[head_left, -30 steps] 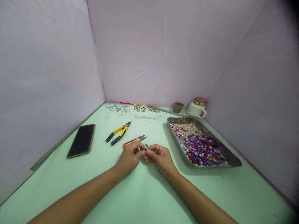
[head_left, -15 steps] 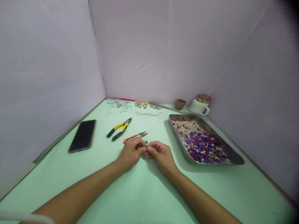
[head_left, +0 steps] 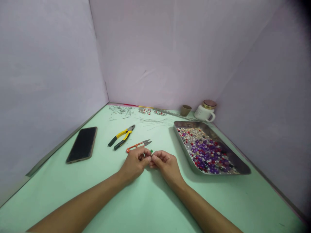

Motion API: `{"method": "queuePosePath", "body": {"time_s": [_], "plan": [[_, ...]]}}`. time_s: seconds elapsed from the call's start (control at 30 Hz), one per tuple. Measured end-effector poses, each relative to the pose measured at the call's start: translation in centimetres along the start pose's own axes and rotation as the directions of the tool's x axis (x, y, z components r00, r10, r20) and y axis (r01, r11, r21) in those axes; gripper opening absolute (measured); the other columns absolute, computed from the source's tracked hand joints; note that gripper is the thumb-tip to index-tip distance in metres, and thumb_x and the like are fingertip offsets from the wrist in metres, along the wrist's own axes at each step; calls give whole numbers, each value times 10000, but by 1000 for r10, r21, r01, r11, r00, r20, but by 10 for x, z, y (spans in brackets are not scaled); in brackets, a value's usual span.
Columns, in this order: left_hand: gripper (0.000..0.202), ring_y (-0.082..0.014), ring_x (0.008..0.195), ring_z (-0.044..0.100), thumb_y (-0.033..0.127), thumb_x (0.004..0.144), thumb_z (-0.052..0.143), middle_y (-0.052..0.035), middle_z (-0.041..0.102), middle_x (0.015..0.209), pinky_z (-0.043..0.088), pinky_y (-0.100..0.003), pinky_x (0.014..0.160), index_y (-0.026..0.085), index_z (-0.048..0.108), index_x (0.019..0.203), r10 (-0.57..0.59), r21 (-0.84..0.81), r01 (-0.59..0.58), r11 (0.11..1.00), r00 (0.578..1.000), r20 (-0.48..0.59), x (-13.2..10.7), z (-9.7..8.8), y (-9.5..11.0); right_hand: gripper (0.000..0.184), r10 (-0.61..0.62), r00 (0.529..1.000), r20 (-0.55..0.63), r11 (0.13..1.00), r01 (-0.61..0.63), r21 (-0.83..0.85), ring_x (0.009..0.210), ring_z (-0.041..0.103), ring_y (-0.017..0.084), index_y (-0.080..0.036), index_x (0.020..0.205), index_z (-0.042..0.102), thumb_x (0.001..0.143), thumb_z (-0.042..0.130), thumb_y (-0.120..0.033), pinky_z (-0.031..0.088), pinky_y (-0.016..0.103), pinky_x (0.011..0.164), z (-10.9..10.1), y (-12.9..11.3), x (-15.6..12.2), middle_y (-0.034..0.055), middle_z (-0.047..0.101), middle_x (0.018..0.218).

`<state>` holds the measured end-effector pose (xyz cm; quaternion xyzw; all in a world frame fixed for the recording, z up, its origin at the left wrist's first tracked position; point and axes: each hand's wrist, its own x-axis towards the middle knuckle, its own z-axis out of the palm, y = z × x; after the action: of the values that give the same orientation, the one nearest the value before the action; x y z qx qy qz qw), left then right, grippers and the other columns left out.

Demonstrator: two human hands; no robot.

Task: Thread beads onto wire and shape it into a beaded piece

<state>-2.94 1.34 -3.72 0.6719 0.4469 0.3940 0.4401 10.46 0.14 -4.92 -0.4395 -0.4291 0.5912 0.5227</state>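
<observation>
My left hand point(head_left: 136, 162) and my right hand point(head_left: 165, 165) meet over the middle of the green table, thumbs and fingertips pinched close together. Between them sits a small beaded piece point(head_left: 151, 152) with a green bead on top and a paler, shiny bead beneath; the fingers hide the rest of it. Just beyond the left hand lie orange-handled thread snips point(head_left: 136, 146), blades pointing away to the right. Yellow-and-black pliers point(head_left: 122, 137) rest farther to the left.
A metal tray point(head_left: 186, 152) of purple, red and pale beads stands on the right. A phone point(head_left: 82, 144) lies at left. Along the back are wire bits point(head_left: 121, 111), beaded pieces point(head_left: 148, 111), a brown cup point(head_left: 186, 110) and a lidded white mug point(head_left: 204, 111). Walls enclose the table.
The view has shifted slightly, so the table things appear a little lower and farther left. Both hands keep their pinch on the beaded piece, with only slight finger movement.
</observation>
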Motion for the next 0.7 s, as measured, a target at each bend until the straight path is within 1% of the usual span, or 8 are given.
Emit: {"method": "queuePosePath", "body": {"time_s": [0.13,0.23,0.3,0.4,0.47,0.53,0.67,0.7], "plan": [[73,-76,512,390,208,709,504,33,466,586,319,-193,488,136,519,710,-53,-53,51,997,998,-34,1,-1,-1,218,15,999,33,999,-13,-46,567,563,112,-126,773,593,656,629,-307,474,263,599,-2,1,-3,18,614,646],[102,-65,465,339,249,741,481,52,413,553,287,-185,456,147,495,742,-141,-117,133,984,988,-62,1,-1,-1,210,65,996,54,980,-54,-192,634,560,126,-140,820,592,649,628,-257,453,254,617,-4,-7,-15,30,621,714],[111,-65,459,312,261,748,473,58,384,543,267,-184,444,151,485,742,-178,-128,169,977,982,-64,1,-1,-1,173,125,986,114,938,-80,-338,669,560,140,-151,799,609,646,621,-231,444,251,618,-6,-20,-23,38,628,740],[111,-74,481,323,259,748,466,47,386,564,272,-190,456,150,476,727,-197,-138,192,972,980,-26,2,-1,-1,121,124,972,198,851,-2,-525,654,564,148,-167,754,622,649,598,-223,445,250,596,-13,-51,-14,30,628,707],[104,-80,501,336,249,748,458,40,390,580,282,-192,472,149,477,726,-203,-143,202,969,979,9,3,-1,-2,131,77,969,235,780,88,-619,664,573,150,-170,772,622,656,585,-217,453,260,622,-19,-75,14,30,633,715],[100,-82,497,323,238,746,452,43,371,561,272,-191,468,147,485,725,-216,-135,219,966,976,34,5,-1,-3,148,66,968,242,684,133,-718,689,583,160,-162,793,624,675,563,-226,460,271,630,-26,-95,60,43,646,740],[54,-74,466,296,187,703,479,58,330,509,252,-185,452,144,509,689,-233,-105,235,966,972,33,8,-1,-7,197,-55,966,251,294,256,-921,754,589,142,-143,856,629,678,546,-162,440,231,697,-31,-112,172,48,660,839],[35,-71,461,296,166,684,490,60,329,504,250,-183,449,145,517,678,-231,-100,232,968,973,24,9,-1,-9,215,-63,968,243,255,251,-934,752,588,139,-139,875,628,676,546,-154,437,221,686,-30,-111,197,50,659,847]]}}
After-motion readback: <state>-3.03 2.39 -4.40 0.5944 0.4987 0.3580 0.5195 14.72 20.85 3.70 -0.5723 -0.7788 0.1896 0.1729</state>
